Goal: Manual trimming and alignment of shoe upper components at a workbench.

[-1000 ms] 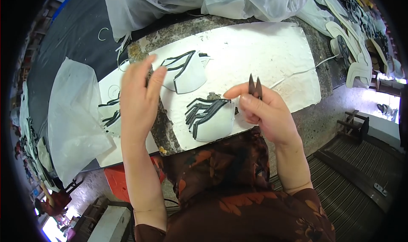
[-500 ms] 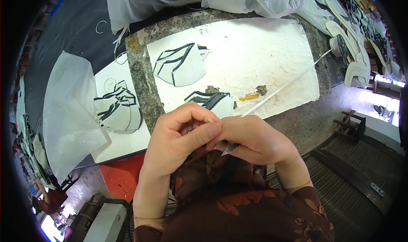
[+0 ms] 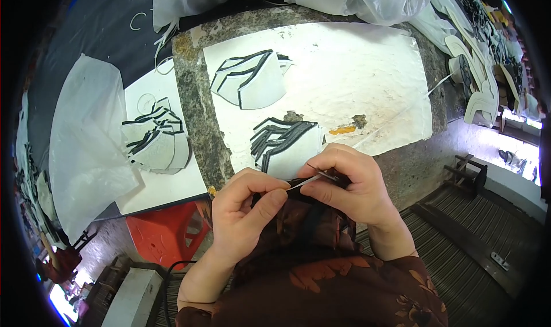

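Observation:
My left hand [image 3: 247,209] pinches the end of a narrow white strip [image 3: 304,182] between thumb and forefinger. Close beside it, my right hand [image 3: 356,183] is closed around a small pointed metal tool [image 3: 325,173], possibly snips; its handle is hidden by the fingers. The strip passes between the two hands, and a faint length of it runs from behind the right hand to a roll [image 3: 459,68] at the far right. Just beyond my fingers lies a fanned stack of pale cut pieces with black edging [image 3: 293,146]. A second such stack [image 3: 252,83] sits farther back.
A white sheet [image 3: 367,63] covers the stone slab [image 3: 192,97]. More edged pieces [image 3: 160,146] lie at left beside a translucent plastic bag [image 3: 86,149]. Plastic sheeting [image 3: 356,0] bunches at the back. A red stool [image 3: 163,235] stands under the table's left front.
My hands have come slightly apart, the right one turning and the left one lowering a little. The white strip now shows between them, and more of the near stack is uncovered.

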